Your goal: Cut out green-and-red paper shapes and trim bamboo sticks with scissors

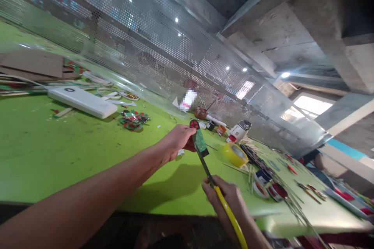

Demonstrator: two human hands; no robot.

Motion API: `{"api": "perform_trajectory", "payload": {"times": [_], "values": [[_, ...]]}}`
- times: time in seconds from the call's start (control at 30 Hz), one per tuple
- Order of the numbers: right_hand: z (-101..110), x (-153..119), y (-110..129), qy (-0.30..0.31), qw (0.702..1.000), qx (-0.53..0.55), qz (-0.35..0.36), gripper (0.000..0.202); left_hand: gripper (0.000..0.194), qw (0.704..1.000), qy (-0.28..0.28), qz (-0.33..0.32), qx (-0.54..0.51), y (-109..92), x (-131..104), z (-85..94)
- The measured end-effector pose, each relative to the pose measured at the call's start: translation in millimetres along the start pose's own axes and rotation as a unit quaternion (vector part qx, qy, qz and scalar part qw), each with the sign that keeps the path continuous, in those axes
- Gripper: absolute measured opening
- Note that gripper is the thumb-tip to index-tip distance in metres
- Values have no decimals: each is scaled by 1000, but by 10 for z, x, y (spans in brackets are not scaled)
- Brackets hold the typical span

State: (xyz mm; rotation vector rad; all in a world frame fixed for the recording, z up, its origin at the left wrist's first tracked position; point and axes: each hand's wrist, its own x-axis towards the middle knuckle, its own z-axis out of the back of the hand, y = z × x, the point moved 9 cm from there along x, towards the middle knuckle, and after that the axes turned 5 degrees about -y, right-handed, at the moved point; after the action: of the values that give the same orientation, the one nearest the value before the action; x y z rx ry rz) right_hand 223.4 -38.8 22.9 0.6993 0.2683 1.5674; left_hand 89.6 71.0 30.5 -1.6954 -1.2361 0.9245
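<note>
My left hand [184,137] pinches a painted cutout [200,142], with a red and black round end and a green strip below it. Closed around a pair of yellow-handled scissors [229,212] is my right hand [226,196]. Their dark blades reach up to the edge of the green strip; whether they touch or cut it I cannot tell. To the left of my left hand lies a clear bundle of red and green pieces [133,120]. A roll of yellow tape [236,154] sits beyond my right hand.
A white power bank [82,101] and cardboard [32,63] lie at the left of the green table [73,163]. Paint jars [277,192], thin sticks, a white bottle [239,130] and pliers [308,191] stand or lie rightward. A perforated metal screen [152,50] rises behind.
</note>
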Motion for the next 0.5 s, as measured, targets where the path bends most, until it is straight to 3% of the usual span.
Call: {"api": "perform_trajectory", "payload": {"times": [0.2,0.27,0.4,0.5], "values": [[36,-15,90,-22,996,-77,25,46,21,999,-39,-19,-11,-39,23,80],[-31,-79,115,14,995,-94,44,38,19,996,-68,-41,-47,-110,65,187],[-273,-250,119,155,977,-113,90,21,13,984,-121,-79,-107,-230,151,417],[-253,-148,4,160,971,-153,84,17,13,982,-124,-81,-114,-240,185,458]]}}
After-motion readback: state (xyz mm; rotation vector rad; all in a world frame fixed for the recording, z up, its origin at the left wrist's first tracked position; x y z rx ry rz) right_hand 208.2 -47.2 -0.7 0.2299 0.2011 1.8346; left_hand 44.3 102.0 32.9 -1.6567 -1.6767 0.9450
